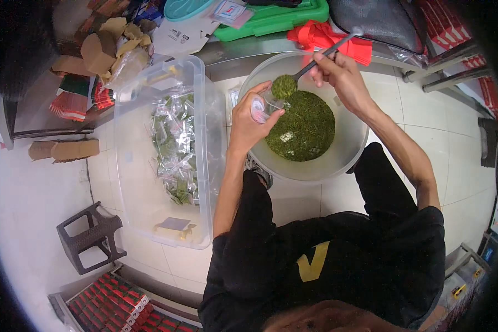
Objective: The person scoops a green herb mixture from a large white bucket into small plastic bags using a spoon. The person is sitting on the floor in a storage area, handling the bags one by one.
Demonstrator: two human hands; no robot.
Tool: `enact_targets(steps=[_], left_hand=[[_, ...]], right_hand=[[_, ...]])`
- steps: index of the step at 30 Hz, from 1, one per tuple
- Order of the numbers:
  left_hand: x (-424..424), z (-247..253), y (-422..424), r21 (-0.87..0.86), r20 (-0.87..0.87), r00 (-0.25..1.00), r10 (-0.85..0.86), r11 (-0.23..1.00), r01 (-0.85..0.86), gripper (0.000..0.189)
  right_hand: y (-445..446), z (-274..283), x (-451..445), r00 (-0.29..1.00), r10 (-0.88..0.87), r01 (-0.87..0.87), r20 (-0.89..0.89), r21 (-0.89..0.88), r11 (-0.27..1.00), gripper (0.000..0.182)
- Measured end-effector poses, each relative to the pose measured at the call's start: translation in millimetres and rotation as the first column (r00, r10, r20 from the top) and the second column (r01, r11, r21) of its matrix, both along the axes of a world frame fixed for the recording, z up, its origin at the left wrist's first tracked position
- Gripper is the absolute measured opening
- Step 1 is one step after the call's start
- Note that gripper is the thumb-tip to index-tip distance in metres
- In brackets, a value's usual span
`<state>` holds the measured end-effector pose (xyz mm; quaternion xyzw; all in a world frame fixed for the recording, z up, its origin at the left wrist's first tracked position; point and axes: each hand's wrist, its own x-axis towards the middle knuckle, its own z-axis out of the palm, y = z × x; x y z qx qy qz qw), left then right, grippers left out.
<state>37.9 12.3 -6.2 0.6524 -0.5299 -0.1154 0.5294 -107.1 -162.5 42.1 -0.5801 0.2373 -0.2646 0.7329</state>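
Observation:
My right hand (343, 75) grips the handle of a dark long-handled spoon (305, 69), its bowl heaped with chopped green herb (284, 86). In my left hand (249, 132) is a small clear plastic bag (275, 102), with the spoon's bowl at its mouth. Whether any herb lies inside this bag is hard to tell. A rounded clear plastic piece (257, 108) also shows in the left palm. Both hands are above a large round translucent tub (354, 143), which holds a broad mass of the same green herb (301, 133) between my knees.
Left of the tub, a clear plastic bin (139, 199) contains many small bags of green herb (176, 145). A brown plastic stool (92, 236) lies beyond it. Along the front runs a metal bench (232, 54) with a green lid (269, 20) and red cloth (328, 39).

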Motion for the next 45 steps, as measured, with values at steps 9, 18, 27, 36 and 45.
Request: enact_targets(steps=[9,18,27,36,45], left_hand=[[-7.3,14.7,2.8,0.119,0.001,1.000,0.027,0.993,-0.027,0.049],[-6.2,10.0,1.3,0.080,-0.041,0.997,0.059,0.995,-0.056,0.047],[0.3,-9.2,-0.4,-0.030,-0.134,0.990,0.053,0.998,-0.057,0.044],[2.2,-1.5,-0.1,-0.078,-0.067,0.998,-0.017,0.997,0.012,0.041],[0.3,6.9,3.7,0.021,-0.043,0.993,-0.106,0.994,0.107,0.041]], right_hand=[[21.6,11.3,6.6,0.983,0.105,-0.173,-0.153,-0.553,0.815,0.024],[16.7,4.4,-2.7,0.902,0.426,-0.222,-0.071,-0.923,0.315,0.020],[11.0,-1.7,-15.2,0.874,0.485,-0.057,0.038,-0.982,0.181,0.023],[-10.1,-34.0,-30.7,0.881,0.124,-0.460,-0.456,-0.888,-0.003,0.038],[16.0,-22.8,-4.0,0.962,0.184,-0.225,-0.203,-0.968,0.112,0.035]])
